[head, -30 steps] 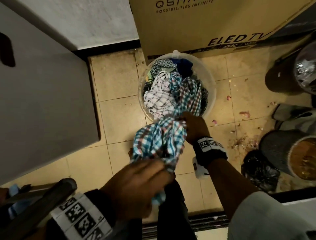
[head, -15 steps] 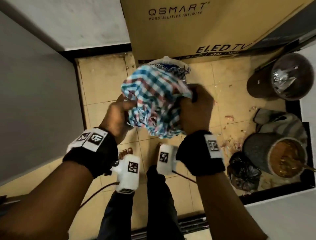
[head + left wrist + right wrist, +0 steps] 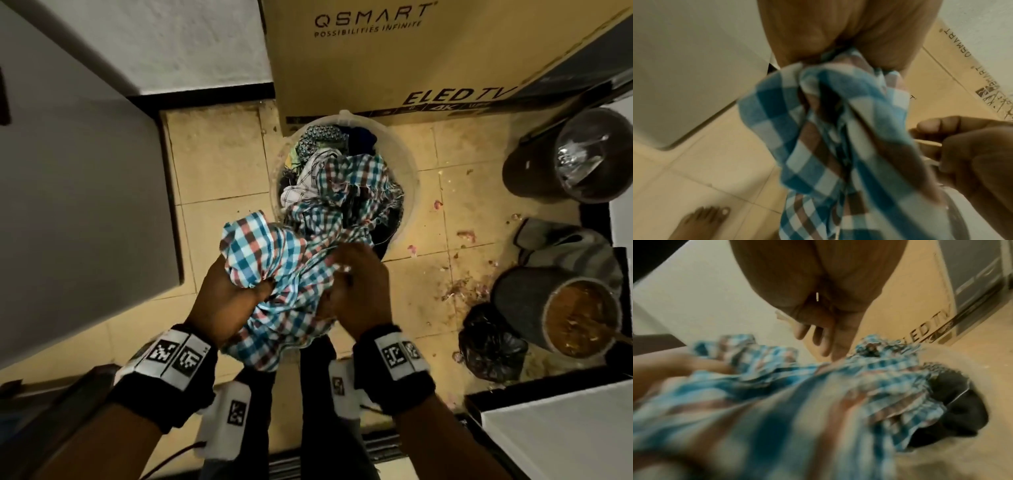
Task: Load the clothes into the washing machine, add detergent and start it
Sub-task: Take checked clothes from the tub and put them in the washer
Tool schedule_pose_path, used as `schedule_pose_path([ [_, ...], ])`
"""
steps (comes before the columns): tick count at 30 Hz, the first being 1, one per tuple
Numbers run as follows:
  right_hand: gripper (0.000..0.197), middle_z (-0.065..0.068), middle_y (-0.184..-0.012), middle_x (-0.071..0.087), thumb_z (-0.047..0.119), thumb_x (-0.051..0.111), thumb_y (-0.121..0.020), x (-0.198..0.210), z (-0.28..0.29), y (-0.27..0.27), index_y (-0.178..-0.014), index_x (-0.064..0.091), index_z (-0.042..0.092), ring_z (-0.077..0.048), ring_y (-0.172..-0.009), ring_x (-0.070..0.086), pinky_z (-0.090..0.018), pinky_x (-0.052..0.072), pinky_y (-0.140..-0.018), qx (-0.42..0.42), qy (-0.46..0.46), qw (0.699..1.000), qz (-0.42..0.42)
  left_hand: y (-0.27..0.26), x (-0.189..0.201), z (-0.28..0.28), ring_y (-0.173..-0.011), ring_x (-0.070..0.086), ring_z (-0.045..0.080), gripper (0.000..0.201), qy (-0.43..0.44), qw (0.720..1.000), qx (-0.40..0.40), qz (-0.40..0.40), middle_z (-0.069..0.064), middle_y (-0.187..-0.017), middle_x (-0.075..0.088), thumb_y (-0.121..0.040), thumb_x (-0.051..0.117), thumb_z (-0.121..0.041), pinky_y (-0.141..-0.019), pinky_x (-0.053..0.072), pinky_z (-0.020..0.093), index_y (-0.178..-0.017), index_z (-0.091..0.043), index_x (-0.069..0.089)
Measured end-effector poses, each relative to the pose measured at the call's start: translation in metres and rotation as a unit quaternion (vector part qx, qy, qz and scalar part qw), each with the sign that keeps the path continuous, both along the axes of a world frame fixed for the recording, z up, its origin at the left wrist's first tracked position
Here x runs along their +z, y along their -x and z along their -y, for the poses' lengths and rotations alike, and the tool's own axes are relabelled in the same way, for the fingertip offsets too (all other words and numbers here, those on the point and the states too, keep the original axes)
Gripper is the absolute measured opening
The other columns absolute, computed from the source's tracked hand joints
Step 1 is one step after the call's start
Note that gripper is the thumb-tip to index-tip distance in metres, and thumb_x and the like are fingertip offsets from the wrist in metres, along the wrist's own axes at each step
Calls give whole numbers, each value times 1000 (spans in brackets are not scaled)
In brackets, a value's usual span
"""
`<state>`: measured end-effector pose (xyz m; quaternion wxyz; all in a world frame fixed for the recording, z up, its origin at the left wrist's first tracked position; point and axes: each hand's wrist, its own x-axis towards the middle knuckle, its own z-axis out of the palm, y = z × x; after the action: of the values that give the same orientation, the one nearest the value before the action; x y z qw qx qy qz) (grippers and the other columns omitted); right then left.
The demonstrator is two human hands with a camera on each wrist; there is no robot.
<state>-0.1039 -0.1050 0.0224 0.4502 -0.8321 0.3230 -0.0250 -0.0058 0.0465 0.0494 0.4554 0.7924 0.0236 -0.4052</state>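
Both hands work a checked cloth (image 3: pixel 274 274) above the tub (image 3: pixel 411 178) of clothes on the floor. The left hand (image 3: pixel 227 301) has its fingers bunched tight round one end; the right hand (image 3: pixel 359 291) is curled into the folds beside it, though the blurred right wrist view does not settle how firmly it holds. Part of the cloth trails back into the tub, so the step in hand looks like gathering it clear. To do this well, draw the trailing end up hand over hand until it hangs free, keep it bundled so nothing drags on the dirty tiles, then swing it to the grey machine (image 3: pixel 78 205) at the left. The cardboard box (image 3: pixel 445 61) behind the tub reads "QSMART", "POSSIBILITIES INFINITE" and "ELED TV", with "4K" below.
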Motion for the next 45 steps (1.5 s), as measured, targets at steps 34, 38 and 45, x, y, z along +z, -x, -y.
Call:
schedule_pose_path([
  [34, 37, -19, -118, 64, 19, 53, -90, 49, -12, -42, -120, 58, -1, -25, -100, 64, -27, 52, -88, -29, -297, 954, -17, 18, 15, 15, -139, 37, 12, 136, 220, 968, -112, -51, -3, -152, 35, -51, 88, -52, -113, 32, 37, -151, -25, -1],
  [38, 38, -10, -127, 63, 9, 64, -88, 45, -24, -17, -126, 60, 4, -20, -121, 58, -44, 44, -105, 133, -368, 920, -14, 19, 8, -23, -122, 56, 20, 77, 58, 973, -139, 173, 5, -134, 56, -74, 63, -68, -104, 44, 38, -130, -17, 51],
  [45, 33, -8, -108, 55, 25, 70, -79, 2, -13, 1, -104, 57, 10, -27, -95, 56, -44, 50, -79, 173, -108, 977, -60, 25, 19, -47, -103, 54, 19, 37, -4, 888, -283, 363, -1, -107, 64, -84, 50, -49, -82, 51, 31, -111, -25, 52],
])
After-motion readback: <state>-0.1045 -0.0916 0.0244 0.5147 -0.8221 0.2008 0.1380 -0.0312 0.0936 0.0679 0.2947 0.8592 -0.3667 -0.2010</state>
